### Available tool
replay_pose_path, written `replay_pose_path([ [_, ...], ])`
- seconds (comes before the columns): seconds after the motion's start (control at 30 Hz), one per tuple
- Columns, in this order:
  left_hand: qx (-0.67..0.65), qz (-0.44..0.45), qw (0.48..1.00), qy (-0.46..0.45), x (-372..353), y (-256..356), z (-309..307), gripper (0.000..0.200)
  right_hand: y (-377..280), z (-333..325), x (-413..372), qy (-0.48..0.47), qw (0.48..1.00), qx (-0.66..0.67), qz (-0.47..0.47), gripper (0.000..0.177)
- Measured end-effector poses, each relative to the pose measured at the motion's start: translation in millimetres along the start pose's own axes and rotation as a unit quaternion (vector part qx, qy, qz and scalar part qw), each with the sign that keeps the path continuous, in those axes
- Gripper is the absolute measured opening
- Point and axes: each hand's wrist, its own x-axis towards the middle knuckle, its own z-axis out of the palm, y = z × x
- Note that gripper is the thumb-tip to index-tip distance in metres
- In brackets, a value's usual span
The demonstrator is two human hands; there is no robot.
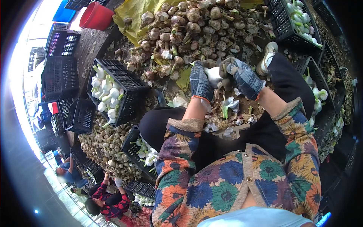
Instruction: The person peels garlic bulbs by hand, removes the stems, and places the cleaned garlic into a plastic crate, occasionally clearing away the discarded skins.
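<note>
A white, peeled garlic bulb (214, 75) is held between my two gloved hands, in front of the big heap. My left hand (200, 81), in a grey knitted glove with an orange cuff edge, is closed around the bulb's stem side, and a green stem tip sticks out past it. On the bulb's other side, my right hand (245, 78) has its fingers curled against the bulb; the fingertips are partly hidden. Unpeeled garlic (193, 28) with brown, soiled skins lies heaped just beyond. Below my hands, peeled-off skins and a green-stemmed scrap (228, 106) litter the ground.
Black crates of white garlic stand at the left (130, 85), upper right (280, 22) and right (327, 113). Another crate (130, 145) sits by my left knee. A red bucket (96, 16) stands upper left. Co-workers (109, 198) sit at lower left beside another garlic pile (109, 147).
</note>
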Motion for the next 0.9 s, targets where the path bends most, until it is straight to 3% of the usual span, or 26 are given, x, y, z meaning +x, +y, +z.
replay_pose_path([
  [0.03, -0.039, 0.041, 0.998, 0.01, -6, 6, 6, 0.033, 0, 2, -9, -0.018, 1.0, 0.007, -0.02, 0.018],
  [0.07, 0.075, 0.085, 0.993, 0.014, 14, 2, -13, 0.031, -4, -1, -15, -0.049, 0.998, -0.035, -0.007, 0.021],
  [0.13, -0.111, -0.004, 0.992, 0.058, 27, 9, -23, 0.033, -17, -6, -23, -0.115, 0.986, -0.121, 0.017, 0.026],
  [0.17, -0.083, 0.0, 0.996, 0.041, 67, -7, -51, 0.04, -35, -3, -26, -0.142, 0.95, -0.268, 0.073, 0.024],
  [0.2, -0.104, 0.006, 0.994, 0.04, 57, -1, -45, 0.042, -39, -6, -29, -0.166, 0.92, -0.326, 0.139, 0.023],
  [0.27, -0.15, 0.013, 0.988, 0.04, 21, 15, -22, 0.046, -15, -20, -24, -0.117, 0.813, -0.568, -0.044, 0.028],
  [0.3, -0.118, 0.006, 0.99, 0.075, 19, 17, -18, 0.047, 3, -30, -18, -0.062, 0.722, -0.677, -0.128, 0.035],
  [0.4, -0.047, 0.033, 0.998, 0.007, 19, 9, -14, 0.055, -1, -16, -7, -0.014, 0.907, -0.42, -0.002, 0.041],
  [0.43, -0.07, -0.012, 0.997, -0.032, 14, 11, -12, 0.052, 2, -12, -2, -0.023, 0.965, -0.256, 0.05, 0.045],
  [0.47, -0.067, -0.01, 0.997, -0.039, 7, 9, -10, 0.051, 3, -8, 1, -0.04, 0.978, -0.199, 0.05, 0.044],
  [0.53, -0.063, -0.01, 0.997, -0.053, -13, 11, 6, 0.05, -3, 0, 4, -0.072, 0.993, -0.085, 0.048, 0.044],
  [0.57, -0.059, 0.016, 0.989, -0.136, -3, 1, 3, 0.054, 0, -3, 4, -0.057, 0.994, -0.055, 0.071, 0.042],
  [0.7, -0.003, -0.051, 0.996, -0.073, -1, -4, -1, 0.046, 17, -9, 9, 0.012, 0.978, 0.099, 0.181, 0.035],
  [0.8, -0.035, -0.04, 0.991, -0.124, -13, -6, 5, 0.036, 15, -26, 8, -0.006, 0.954, 0.199, 0.224, 0.037],
  [0.83, -0.064, -0.013, 0.986, -0.151, 8, -18, -2, 0.03, 16, -33, 9, -0.109, 0.93, 0.26, 0.235, 0.039],
  [0.87, 0.085, 0.101, 0.975, -0.18, 22, -32, -15, 0.029, 18, -38, 5, -0.083, 0.94, 0.245, 0.221, 0.038],
  [0.9, 0.23, 0.212, 0.928, -0.201, 21, -35, -22, 0.029, 9, -29, -6, -0.056, 0.949, 0.231, 0.207, 0.037],
])
